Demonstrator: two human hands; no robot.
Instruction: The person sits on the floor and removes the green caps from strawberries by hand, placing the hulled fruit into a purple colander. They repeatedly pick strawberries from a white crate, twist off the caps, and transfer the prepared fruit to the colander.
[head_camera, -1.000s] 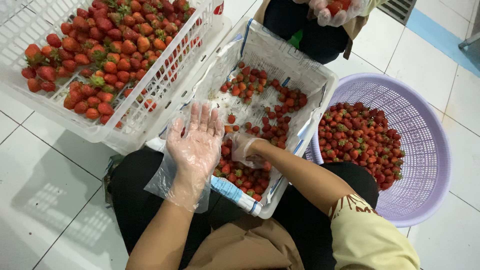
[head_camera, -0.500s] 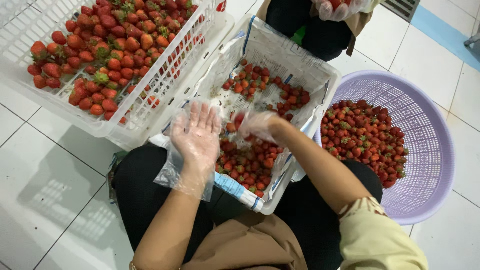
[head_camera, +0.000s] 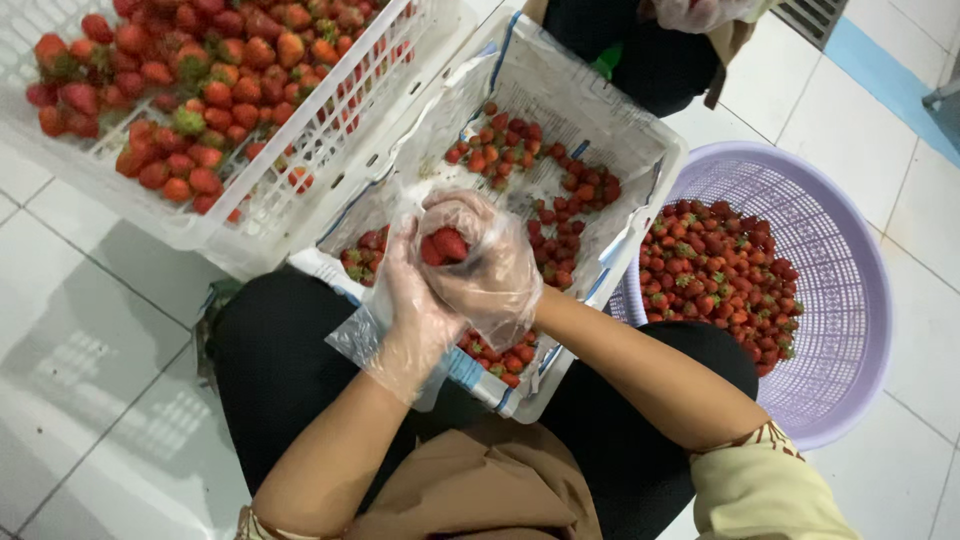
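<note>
Reds, white and lilac showing on pale tile

Red strawberries (head_camera: 445, 245) are glowing through clear gloves at centre; a white latticed crate (head_camera: 290, 190) is sitting upper left, a lilac perforated basket (head_camera: 850, 300) at right, black trousers (head_camera: 270, 360) and a tan cloth (head_camera: 490, 490) below.

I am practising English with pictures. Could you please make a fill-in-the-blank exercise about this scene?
1. Both hands wear clear plastic ____.
2. The right hand and left hand hold a red ____ between them.
3. The round basket of strawberries is ____ in colour.
4. The white crate lies to the person's ____ side.

Missing words: gloves; strawberry; purple; left
</note>
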